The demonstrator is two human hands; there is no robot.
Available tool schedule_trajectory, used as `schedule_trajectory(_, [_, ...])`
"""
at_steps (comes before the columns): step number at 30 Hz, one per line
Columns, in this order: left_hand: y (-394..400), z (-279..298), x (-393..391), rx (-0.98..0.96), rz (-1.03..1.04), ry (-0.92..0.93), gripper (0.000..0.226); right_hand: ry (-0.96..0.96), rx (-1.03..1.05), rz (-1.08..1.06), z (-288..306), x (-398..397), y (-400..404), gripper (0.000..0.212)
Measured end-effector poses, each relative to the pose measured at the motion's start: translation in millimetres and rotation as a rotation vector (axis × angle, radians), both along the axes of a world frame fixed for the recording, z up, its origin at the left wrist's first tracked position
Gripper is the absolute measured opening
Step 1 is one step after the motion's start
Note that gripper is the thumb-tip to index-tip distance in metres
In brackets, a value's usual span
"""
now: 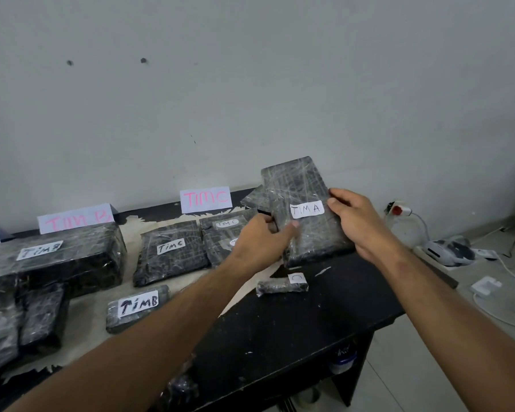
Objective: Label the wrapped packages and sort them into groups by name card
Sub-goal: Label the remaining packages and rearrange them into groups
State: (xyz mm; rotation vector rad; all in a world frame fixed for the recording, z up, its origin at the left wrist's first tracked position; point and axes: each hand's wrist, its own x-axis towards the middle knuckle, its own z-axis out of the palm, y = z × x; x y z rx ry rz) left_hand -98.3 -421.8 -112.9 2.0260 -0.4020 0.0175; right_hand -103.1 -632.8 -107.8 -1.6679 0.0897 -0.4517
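While both arms reach forward, the left hand [262, 239] and right hand [359, 224] grip the tilted TIM A package [304, 185].

I saw both hands holding a flat wrapped package [306, 209] labelled "TIM A", tilted up at centre right of the frame: the left hand [260, 242] gripped its left edge, the right hand [357, 221] its right edge. Behind stood the "TIM C" name card [205, 199] with wrapped packages before it, and the "TIM B" name card [75, 218] at left. All sat on the black desk [295, 322].
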Motion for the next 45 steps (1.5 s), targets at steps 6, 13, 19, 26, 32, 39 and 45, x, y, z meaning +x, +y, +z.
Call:
schedule_trajectory(6, [40.1,18.1,4.4,-0.210,0.138,0.180,0.062,-0.078,0.045,0.074,12.4,-12.7,61.0,0.028])
schedule_trajectory(13, [97.9,13.4,-3.9,-0.294,0.272,0.111,0.078,-0.072,0.010,0.187,15.9,-20.5,139.0,0.060])
schedule_trajectory(19, [147.5,7.7,-7.0,-0.265,0.310,0.094,0.061,0.005,0.070,0.304,8.7,-12.0,169.7,0.049])
schedule_trajectory(26, [167.4,9.5,-21.3,-0.284,0.281,0.144,0.063,0.013,0.102,0.243,9.0,-15.6,197.3,0.061])
schedule_trajectory(32, [176.6,13.4,-20.6,-0.296,0.235,0.180,0.033,0.038,0.122,0.218,9.6,-10.4,200.0,0.043])
schedule_trajectory(39, [184.3,13.8,-32.6,-0.277,0.158,0.261,0.038,0.089,0.123,0.327,3.1,-17.0,196.7,0.054])
schedule_trajectory(45, [210.9,27.2,-43.2,-0.307,0.196,0.285,0.020,0.113,0.103,0.461,26.0,-21.9,213.3,0.062])
